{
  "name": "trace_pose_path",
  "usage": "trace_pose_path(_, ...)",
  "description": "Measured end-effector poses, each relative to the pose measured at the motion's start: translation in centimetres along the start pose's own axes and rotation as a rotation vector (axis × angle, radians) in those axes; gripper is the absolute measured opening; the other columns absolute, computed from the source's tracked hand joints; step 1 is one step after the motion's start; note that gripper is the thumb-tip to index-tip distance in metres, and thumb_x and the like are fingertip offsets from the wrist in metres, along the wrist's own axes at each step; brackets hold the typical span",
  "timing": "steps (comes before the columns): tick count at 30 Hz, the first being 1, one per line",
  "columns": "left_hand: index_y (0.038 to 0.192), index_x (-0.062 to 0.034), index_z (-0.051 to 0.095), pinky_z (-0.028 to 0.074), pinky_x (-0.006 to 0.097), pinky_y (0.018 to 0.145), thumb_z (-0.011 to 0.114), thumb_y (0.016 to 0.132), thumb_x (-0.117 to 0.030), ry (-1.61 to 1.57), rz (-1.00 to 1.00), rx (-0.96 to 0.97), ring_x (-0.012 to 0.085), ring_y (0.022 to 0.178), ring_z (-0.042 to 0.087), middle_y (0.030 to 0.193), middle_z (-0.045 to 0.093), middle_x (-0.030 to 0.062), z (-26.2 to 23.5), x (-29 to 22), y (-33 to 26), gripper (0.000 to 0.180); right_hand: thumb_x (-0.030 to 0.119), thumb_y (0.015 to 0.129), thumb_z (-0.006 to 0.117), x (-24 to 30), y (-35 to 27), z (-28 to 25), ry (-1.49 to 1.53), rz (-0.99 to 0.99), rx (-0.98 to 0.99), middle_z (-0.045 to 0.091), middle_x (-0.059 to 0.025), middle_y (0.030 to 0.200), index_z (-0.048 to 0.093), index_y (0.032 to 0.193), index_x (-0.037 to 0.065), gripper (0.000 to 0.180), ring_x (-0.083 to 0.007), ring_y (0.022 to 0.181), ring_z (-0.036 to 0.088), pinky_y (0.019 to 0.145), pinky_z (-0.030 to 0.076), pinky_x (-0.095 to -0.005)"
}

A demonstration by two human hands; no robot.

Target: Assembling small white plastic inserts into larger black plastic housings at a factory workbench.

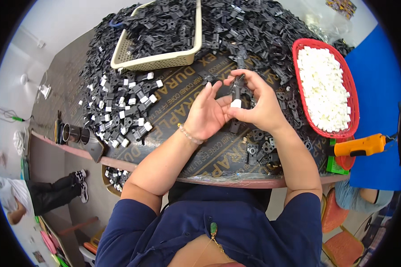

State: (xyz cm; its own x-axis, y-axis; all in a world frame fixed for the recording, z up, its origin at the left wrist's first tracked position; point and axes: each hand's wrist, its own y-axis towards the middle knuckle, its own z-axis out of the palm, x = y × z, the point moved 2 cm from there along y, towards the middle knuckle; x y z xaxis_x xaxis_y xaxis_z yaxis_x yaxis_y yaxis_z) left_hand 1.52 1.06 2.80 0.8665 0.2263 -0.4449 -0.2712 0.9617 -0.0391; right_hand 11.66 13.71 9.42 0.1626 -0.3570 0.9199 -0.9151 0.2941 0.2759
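Above the middle of the dark table [173, 84], my right hand [269, 107] pinches a black plastic part [237, 91] between thumb and fingers. A small white block [236, 103] sits at the near end of that part, beside my right thumb. My left hand [204, 116] is open, palm turned up and fingers apart, close to the right hand's fingertips. Whether its fingers touch the part is hard to see. Several loose black parts [258, 153] lie near my right forearm. To the left spreads a heap of black parts with white ends [129, 107].
A cream basket [156, 61] of black parts stands amid a large black pile [254, 26] at the back. White blocks fill a red basket [297, 66] at right. An orange power screwdriver [361, 145] lies by a green holder [336, 165]. Another person [53, 191] stands at left.
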Motion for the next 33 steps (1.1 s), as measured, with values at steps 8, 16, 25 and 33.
trace_pose_path(8,0.138,-0.0102,0.044,0.053,0.049,0.092,0.058,0.099,-0.045,-0.07,0.044,-0.244,0.0336,0.107,0.064,0.116,0.066,0.0147,-7.1,0.2,1.1,0.055,0.03,0.066,0.083,2.0,5.6,13.2,-0.386,-0.117,0.572,0.065,-0.024,0.117,0.052,0.13,0.0,0.077,-0.0367,0.112,0.063,0.1,0.048,-0.0428)
trace_pose_path(16,0.113,-0.0064,0.06,0.051,0.035,0.078,0.047,0.103,-0.032,-0.057,0.254,-0.326,0.017,0.087,0.064,0.093,0.068,0.0036,-5.5,-1.9,1.4,0.03,0.034,0.086,0.071,4.0,14.0,10.5,-0.854,-0.069,0.285,0.07,-0.0188,0.105,0.066,0.111,0.004,0.039,-0.0328,0.099,0.068,0.087,0.054,-0.0445)
trace_pose_path(25,0.127,-0.0048,0.054,0.051,0.029,0.076,0.058,0.098,-0.012,0.231,0.301,-0.377,0.0178,0.094,0.064,0.106,0.065,0.0082,-2.4,-1.2,0.8,0.03,0.02,0.08,0.076,-9.4,7.4,-3.6,-1.352,0.055,0.028,0.071,-0.0147,0.091,0.067,0.105,0.004,0.031,-0.032,0.096,0.067,0.089,0.053,-0.0422)
trace_pose_path(33,0.137,-0.0054,0.056,0.045,0.037,0.106,0.078,0.076,0.0,1.75,0.866,-0.092,0.0321,0.131,0.053,0.143,0.054,0.0166,1.5,-1.1,-0.7,0.065,0.011,0.094,0.064,-3.7,0.4,-0.7,0.273,0.218,0.032,0.068,-0.0014,0.098,0.068,0.113,-0.002,0.023,-0.0072,0.085,0.061,0.076,0.05,-0.0247)
